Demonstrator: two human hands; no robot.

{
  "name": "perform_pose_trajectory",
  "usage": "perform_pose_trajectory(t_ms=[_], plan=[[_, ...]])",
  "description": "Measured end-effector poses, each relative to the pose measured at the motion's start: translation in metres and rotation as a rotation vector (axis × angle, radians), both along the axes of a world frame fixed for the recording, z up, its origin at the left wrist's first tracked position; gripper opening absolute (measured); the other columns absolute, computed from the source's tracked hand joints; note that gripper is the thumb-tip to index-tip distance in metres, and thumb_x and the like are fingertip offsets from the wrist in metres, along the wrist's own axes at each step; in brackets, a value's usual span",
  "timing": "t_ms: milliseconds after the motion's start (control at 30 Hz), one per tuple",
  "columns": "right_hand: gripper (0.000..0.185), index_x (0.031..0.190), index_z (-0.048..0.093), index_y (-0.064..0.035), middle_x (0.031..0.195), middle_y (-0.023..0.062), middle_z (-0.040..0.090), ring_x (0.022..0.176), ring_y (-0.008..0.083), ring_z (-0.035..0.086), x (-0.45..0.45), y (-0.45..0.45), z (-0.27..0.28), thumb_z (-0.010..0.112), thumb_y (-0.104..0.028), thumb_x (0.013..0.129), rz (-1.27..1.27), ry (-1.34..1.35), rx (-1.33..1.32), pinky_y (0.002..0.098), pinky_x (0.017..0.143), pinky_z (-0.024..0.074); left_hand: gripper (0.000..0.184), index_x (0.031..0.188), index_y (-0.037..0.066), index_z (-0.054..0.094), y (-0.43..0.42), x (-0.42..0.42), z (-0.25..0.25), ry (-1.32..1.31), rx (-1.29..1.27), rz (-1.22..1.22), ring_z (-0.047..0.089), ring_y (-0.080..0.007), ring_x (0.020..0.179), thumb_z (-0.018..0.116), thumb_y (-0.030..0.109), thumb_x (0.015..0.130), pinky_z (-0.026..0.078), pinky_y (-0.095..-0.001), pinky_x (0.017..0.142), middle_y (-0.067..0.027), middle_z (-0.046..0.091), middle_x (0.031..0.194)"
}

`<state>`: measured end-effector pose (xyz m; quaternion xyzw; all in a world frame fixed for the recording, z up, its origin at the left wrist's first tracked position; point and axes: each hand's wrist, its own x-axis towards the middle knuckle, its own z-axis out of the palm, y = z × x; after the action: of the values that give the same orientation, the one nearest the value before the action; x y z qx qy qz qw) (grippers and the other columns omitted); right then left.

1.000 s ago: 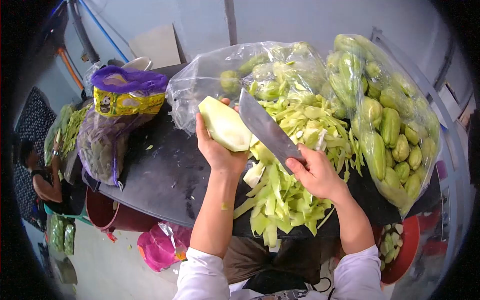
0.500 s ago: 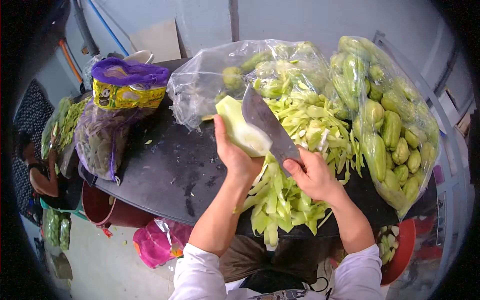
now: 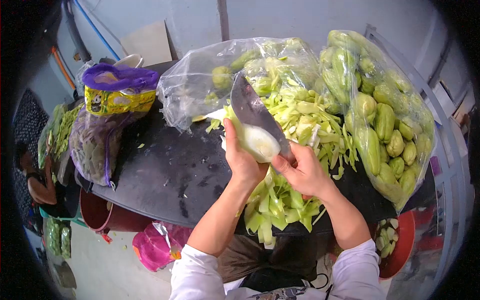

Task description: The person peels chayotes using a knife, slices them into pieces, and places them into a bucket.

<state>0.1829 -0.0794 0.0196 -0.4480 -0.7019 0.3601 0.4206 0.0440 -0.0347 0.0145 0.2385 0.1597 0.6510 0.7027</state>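
Your L hand (image 3: 245, 165): palm up, cupped and gripping; thumb runs along its L side, tip pointing far; other fingers mostly hidden underneath. L wrist (image 3: 241, 184) turns the hand slightly L of the forearm line. L forearm (image 3: 220, 222) bare, slants far and R from the near edge.

Your R hand (image 3: 306, 171): closed in a fist-type grip, fingers curled, thumb extended L & far, tip just beside L hand; contact btwn hands unclear. R wrist (image 3: 326, 191) angles the hand L. R forearm (image 3: 348, 220) bare, slants far and L. White sleeves cover both upper arms.
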Motion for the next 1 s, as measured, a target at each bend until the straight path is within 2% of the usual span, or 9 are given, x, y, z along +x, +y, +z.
perform_pose_trajectory(t_ms=[100, 300, 400, 467, 533, 600, 667, 867, 1000], plan=[[0.044, 0.092, 0.059, 0.0073, 0.064, 0.0137, 0.060, 0.057, 0.0128, 0.052, 0.000, -0.001, 0.007, 0.067, -0.036, 0.093, 0.025, 0.054, -0.015, 0.0335, 0.052, 0.0433, 0.075, 0.114, 0.003, 0.057, -0.001, -0.002, 0.003, -0.057, 0.122, -0.095, 0.060, -0.0264, 0.090, 0.035, 0.072, 0.091, 0.050, -0.0404, 0.079, -0.0143, 0.062, 0.099], [0.043, 0.077, 0.058, 0.0050, 0.054, 0.0134, 0.056, 0.047, 0.0184, 0.052, 0.003, 0.003, -0.005, 0.070, -0.034, 0.090, -0.095, -0.157, 0.110, 0.0344, 0.048, 0.0437, 0.078, 0.115, 0.004, 0.055, 0.000, 0.000, -0.002, -0.051, 0.124, -0.088, 0.059, -0.0253, 0.090, 0.036, 0.075, 0.090, 0.050, -0.0389, 0.078, -0.0116, 0.060, 0.097], [0.043, 0.077, 0.057, 0.0044, 0.053, 0.0133, 0.056, 0.046, 0.0218, 0.054, 0.000, 0.000, -0.001, 0.071, -0.034, 0.090, -0.163, -0.114, 0.233, 0.0356, 0.048, 0.0442, 0.077, 0.114, 0.003, 0.055, 0.003, 0.004, -0.005, 0.101, -0.008, 0.151, 0.059, -0.0237, 0.087, 0.037, 0.074, 0.091, 0.049, -0.0366, 0.076, -0.0099, 0.060, 0.096], [0.041, 0.080, 0.059, 0.0038, 0.056, 0.0126, 0.058, 0.047, 0.0216, 0.056, 0.000, -0.001, 0.004, 0.071, -0.034, 0.089, -0.231, -0.138, 0.261, 0.0358, 0.048, 0.0446, 0.068, 0.111, 0.003, 0.056, 0.011, 0.001, -0.012, 0.528, 0.248, 0.557, 0.059, -0.0215, 0.079, 0.038, 0.067, 0.095, 0.049, -0.0333, 0.073, -0.0077, 0.059, 0.091], [0.039, 0.083, 0.061, 0.0033, 0.057, 0.0122, 0.060, 0.048, 0.0209, 0.057, 0.007, -0.003, 0.008, 0.071, -0.034, 0.090, -0.250, -0.130, 0.257, 0.0351, 0.049, 0.0450, 0.065, 0.110, 0.003, 0.053, 0.013, -0.003, -0.004, 0.566, 0.285, 0.594, 0.057, -0.0212, 0.077, 0.036, 0.065, 0.097, 0.049, -0.0331, 0.071, -0.0079, 0.057, 0.089], [0.036, 0.090, 0.065, 0.0024, 0.061, 0.0106, 0.064, 0.051, 0.0174, 0.058, 0.016, -0.008, 0.022, 0.071, -0.033, 0.090, -0.303, -0.138, 0.249, 0.0331, 0.050, 0.0456, 0.065, 0.112, 0.005, 0.054, 0.019, -0.011, -0.001, 0.044, 0.098, 0.263, 0.057, -0.0226, 0.082, 0.038, 0.066, 0.095, 0.048, -0.0354, 0.075, -0.0088, 0.057, 0.091], [0.035, 0.092, 0.065, 0.0025, 0.063, 0.0099, 0.065, 0.053, 0.0153, 0.060, 0.025, -0.001, 0.018, 0.072, -0.032, 0.089, -0.350, -0.075, 0.298, 0.0323, 0.051, 0.0461, 0.065, 0.113, 0.005, 0.052, 0.024, -0.024, 0.000, -0.186, 0.083, 0.034, 0.054, -0.0270, 0.085, 0.037, 0.066, 0.094, 0.047, -0.0428, 0.076, -0.0111, 0.054, 0.092], [0.035, 0.096, 0.064, 0.0022, 0.075, 0.0101, 0.071, 0.062, 0.0155, 0.066, 0.024, 0.004, 0.008, 0.075, -0.030, 0.087, -0.301, -0.132, 0.189, 0.0314, 0.061, 0.0530, 0.064, 0.114, 0.005, 0.052, 0.024, -0.023, -0.001, -0.232, 0.185, -0.030, 0.054, -0.0270, 0.087, 0.037, 0.065, 0.094, 0.046, -0.0415, 0.078, -0.0115, 0.054, 0.093], [0.037, 0.094, 0.062, 0.0030, 0.071, 0.0153, 0.068, 0.061, 0.0240, 0.067, 0.017, 0.000, 0.008, 0.071, -0.033, 0.090, -0.199, -0.088, 0.124, 0.0345, 0.058, 0.0516, 0.062, 0.114, 0.008, 0.057, 0.024, -0.028, -0.005, -0.166, 0.267, -0.071, 0.057, -0.0228, 0.091, 0.042, 0.064, 0.093, 0.047, -0.0379, 0.082, -0.0078, 0.059, 0.099]])
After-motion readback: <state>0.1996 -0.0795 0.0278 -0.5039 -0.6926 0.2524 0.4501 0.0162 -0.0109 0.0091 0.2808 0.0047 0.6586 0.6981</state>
